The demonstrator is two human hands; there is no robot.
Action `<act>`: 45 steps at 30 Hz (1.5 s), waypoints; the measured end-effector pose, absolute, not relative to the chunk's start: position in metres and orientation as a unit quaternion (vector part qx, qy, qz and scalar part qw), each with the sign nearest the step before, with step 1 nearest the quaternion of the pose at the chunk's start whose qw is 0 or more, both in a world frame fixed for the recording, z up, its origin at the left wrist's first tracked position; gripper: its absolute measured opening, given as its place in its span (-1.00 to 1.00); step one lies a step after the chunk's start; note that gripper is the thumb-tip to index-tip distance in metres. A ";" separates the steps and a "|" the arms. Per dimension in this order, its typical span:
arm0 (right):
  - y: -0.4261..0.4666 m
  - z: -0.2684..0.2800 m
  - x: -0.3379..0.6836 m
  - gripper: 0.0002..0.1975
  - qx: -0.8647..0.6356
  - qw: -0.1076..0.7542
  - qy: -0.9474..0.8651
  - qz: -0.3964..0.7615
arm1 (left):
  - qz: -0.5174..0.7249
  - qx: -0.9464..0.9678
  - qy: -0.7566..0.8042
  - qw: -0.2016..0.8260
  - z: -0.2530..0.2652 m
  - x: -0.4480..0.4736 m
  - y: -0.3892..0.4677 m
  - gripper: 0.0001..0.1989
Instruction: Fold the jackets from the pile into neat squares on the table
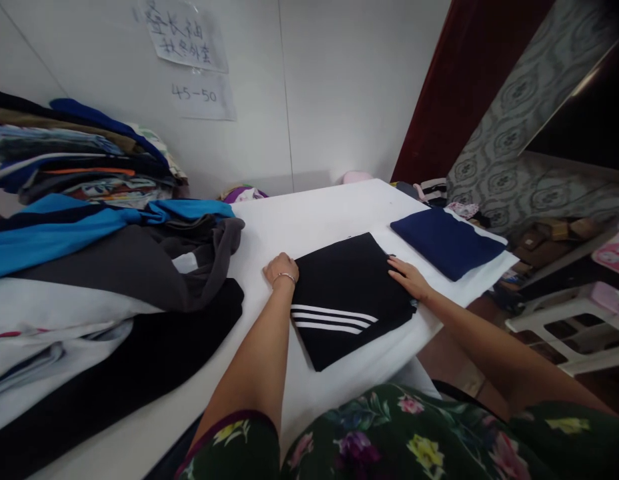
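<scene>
A folded black garment (pixel 347 280) with three slanting white stripes lies on the white table in front of me. My left hand (pixel 282 269), with a bracelet at the wrist, is closed at the garment's left edge; its fingertips are hidden. Along the opposite edge, my right hand (pixel 408 277) rests with its fingers stretched out on the black cloth. A bit of patterned fabric peeks out beneath that side. Beyond my right hand lies a folded navy blue garment (pixel 447 241), apart from the black one.
Loose clothes, including a dark grey garment (pixel 139 263) and a black one (pixel 154 360), heap up on the left. Behind them rises a stack of folded clothes (pixel 84 160). The white table (pixel 309 213) meets a wall with paper signs (pixel 202 97). A white plastic stool (pixel 564 327) stands right.
</scene>
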State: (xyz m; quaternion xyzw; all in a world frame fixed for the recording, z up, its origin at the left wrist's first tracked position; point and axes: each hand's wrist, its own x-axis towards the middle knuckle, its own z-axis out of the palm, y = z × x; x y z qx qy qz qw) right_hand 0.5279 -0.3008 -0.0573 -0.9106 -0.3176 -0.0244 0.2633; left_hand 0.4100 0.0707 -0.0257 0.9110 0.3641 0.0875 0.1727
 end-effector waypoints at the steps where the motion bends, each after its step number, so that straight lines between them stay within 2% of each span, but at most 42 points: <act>1: -0.301 -0.057 0.528 -0.50 -0.909 0.272 -0.316 -0.029 | 0.088 0.910 0.365 0.175 -0.026 0.410 0.071 -0.75; 10: -0.298 -0.054 0.524 -0.55 -0.889 0.349 -0.292 -0.050 | 0.105 0.900 0.366 0.212 -0.025 0.410 0.073 -0.74; 19: -0.298 -0.049 0.523 -0.60 -0.857 0.458 -0.233 -0.024 | 0.149 0.886 0.332 0.287 -0.024 0.391 0.075 -0.49; 24: -0.298 -0.053 0.528 -0.59 -0.844 0.484 -0.229 -0.022 | 0.188 0.834 0.347 0.384 -0.023 0.370 0.053 -0.39; 27: -0.302 -0.050 0.523 -0.59 -0.824 0.514 -0.233 -0.046 | 0.188 0.827 0.334 0.412 -0.020 0.347 0.028 -0.34; 30: -0.311 -0.044 0.507 -0.66 -0.787 0.537 -0.286 -0.100 | 0.208 0.857 0.266 0.391 -0.019 0.312 -0.001 -0.35; 34: -0.327 -0.037 0.477 -0.73 -0.764 0.451 -0.449 -0.100 | 0.213 0.932 0.086 0.279 -0.019 0.268 -0.040 -0.40; 37: -0.335 -0.034 0.465 -0.61 -0.762 0.363 -0.529 -0.086 | 0.161 0.967 -0.003 0.195 -0.018 0.254 -0.059 -0.33; 40: -0.337 -0.032 0.466 -0.52 -0.768 0.308 -0.557 -0.079 | 0.145 0.978 -0.017 0.149 -0.018 0.254 -0.062 -0.42; 45: -0.332 -0.032 0.467 -0.47 -0.782 0.259 -0.563 -0.063 | 0.159 0.976 0.026 0.146 -0.018 0.257 -0.055 -0.68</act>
